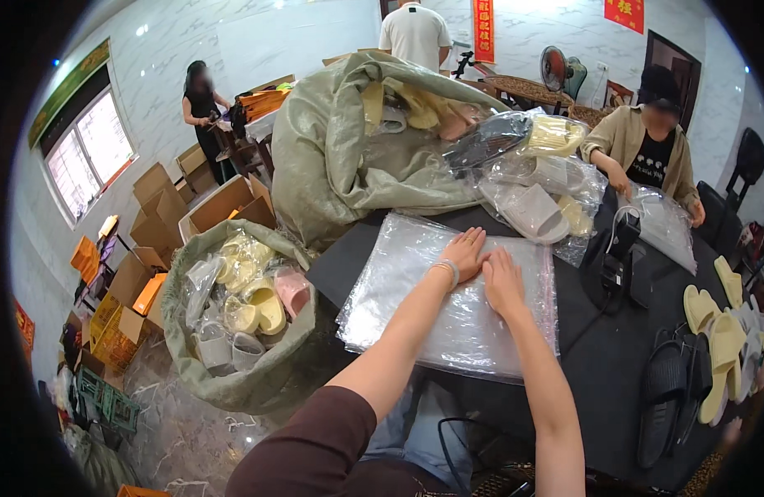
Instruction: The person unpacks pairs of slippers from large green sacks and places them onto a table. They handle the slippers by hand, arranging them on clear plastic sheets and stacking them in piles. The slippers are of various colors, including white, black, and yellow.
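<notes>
A stack of clear plastic bags (390, 290) lies flat on the black table in front of me. My left hand (462, 255) rests palm down on the stack, fingers stretched out, a ring and a bracelet on that side. Close beside it, my right hand (504, 282) also presses flat on the plastic with straight fingers. Neither hand grips anything. Just beyond the stack's far right corner are bagged slippers (527, 211), grey, black and yellow, heaped at the mouth of a large green woven sack (316, 141).
At left a second woven sack (191, 373) holds bagged slippers. Loose slippers (718, 348) line the table's right side, near a black device (621, 257) with a cord. Across the table a person (647, 157) handles a clear bag. Cardboard boxes (154, 207) and two more people stand behind.
</notes>
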Demonstrator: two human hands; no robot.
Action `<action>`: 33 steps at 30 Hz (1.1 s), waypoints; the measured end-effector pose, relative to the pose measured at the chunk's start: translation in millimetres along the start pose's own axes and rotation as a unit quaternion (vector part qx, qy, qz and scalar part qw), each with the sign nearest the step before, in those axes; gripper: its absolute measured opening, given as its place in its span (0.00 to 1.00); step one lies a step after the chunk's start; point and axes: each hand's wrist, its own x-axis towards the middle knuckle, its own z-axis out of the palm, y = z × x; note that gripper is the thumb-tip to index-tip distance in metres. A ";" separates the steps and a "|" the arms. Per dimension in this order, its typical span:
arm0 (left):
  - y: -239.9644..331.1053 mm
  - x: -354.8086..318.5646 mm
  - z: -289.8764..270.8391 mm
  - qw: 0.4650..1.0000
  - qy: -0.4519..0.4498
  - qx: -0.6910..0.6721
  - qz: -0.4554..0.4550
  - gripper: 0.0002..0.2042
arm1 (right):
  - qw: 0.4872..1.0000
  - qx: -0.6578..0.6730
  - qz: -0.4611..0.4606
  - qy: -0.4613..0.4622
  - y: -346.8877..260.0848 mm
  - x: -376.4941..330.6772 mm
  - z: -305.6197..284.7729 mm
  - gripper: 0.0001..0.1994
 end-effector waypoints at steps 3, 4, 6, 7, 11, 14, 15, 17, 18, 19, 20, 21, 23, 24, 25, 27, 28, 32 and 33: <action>0.7 2.5 1.8 0.997 0.005 -0.065 -0.030 0.26 | 0.997 -0.049 0.037 -0.046 -3.4 -11.1 11.9 0.25; -1.5 1.6 -0.1 0.995 0.017 -0.088 -0.034 0.25 | 0.997 -0.042 0.045 -0.054 -7.8 -8.8 8.8 0.25; 1.8 -4.9 -6.1 0.995 0.076 -0.025 0.058 0.21 | 0.995 -0.009 0.066 -0.080 -21.9 -9.5 -2.8 0.25; 4.9 -15.4 -16.4 0.996 0.072 -0.037 0.045 0.21 | 0.993 0.016 0.071 -0.092 -27.5 -7.6 -7.2 0.24; -4.5 -63.0 -81.1 0.963 0.048 -0.262 0.029 0.12 | 0.997 -0.061 0.009 -0.036 4.1 -12.3 17.6 0.24; -51.0 -158.8 -139.7 0.937 0.235 -0.248 0.069 0.11 | 0.998 -0.043 -0.001 -0.044 8.8 -10.4 12.5 0.24; -71.7 -191.9 -155.5 0.933 0.257 -0.250 0.038 0.11 | 0.998 -0.040 0.006 -0.052 7.5 -12.6 8.7 0.24; -126.9 -265.1 -171.7 0.931 0.277 -0.209 -0.115 0.13 | 0.998 -0.022 -0.014 -0.049 5.1 -8.4 15.3 0.23; -138.1 -300.5 -200.9 0.934 0.249 -0.123 -0.224 0.14 | 0.998 -0.022 -0.018 -0.056 4.2 -9.1 20.1 0.23; -187.4 -356.2 -171.2 0.917 0.234 -0.138 -0.291 0.18 | 0.998 -0.020 -0.030 -0.059 -1.9 -3.8 22.8 0.23; -199.4 -386.8 -169.0 0.885 0.285 -0.068 -0.362 0.20 | 0.998 -0.026 -0.030 -0.058 -2.0 -1.3 23.5 0.22; -198.4 -415.6 -167.4 0.842 0.331 0.002 -0.425 0.21 | 0.997 -0.028 -0.028 -0.063 -3.2 -2.8 23.1 0.22; -198.6 -453.8 -158.3 0.709 0.413 -0.175 -0.544 0.30 | 0.997 -0.035 -0.020 -0.060 0.1 -4.6 21.0 0.22; -199.1 -465.4 -148.6 0.649 0.436 -0.239 -0.575 0.33 | 0.998 -0.036 -0.016 -0.058 6.9 -6.4 20.7 0.22; -200.9 -476.0 -137.9 0.584 0.455 -0.301 -0.601 0.35 | 0.997 -0.040 -0.010 -0.058 6.6 -5.3 21.2 0.22; -207.7 -492.0 -123.1 0.502 0.462 -0.334 -0.651 0.40 | 0.997 -0.047 0.001 -0.066 0.0 -8.1 17.2 0.22; -213.1 -493.7 -116.1 0.491 0.454 -0.310 -0.676 0.42 | 0.996 -0.047 -0.004 -0.070 0.1 -8.7 19.3 0.22; -241.7 -478.1 -94.7 0.469 0.391 -0.130 -0.781 0.45 | 0.996 -0.050 -0.019 -0.065 7.5 -1.6 23.4 0.22; -243.1 -476.2 -94.5 0.457 0.380 -0.116 -0.795 0.44 | 0.996 -0.051 -0.021 -0.068 8.1 -2.3 23.1 0.22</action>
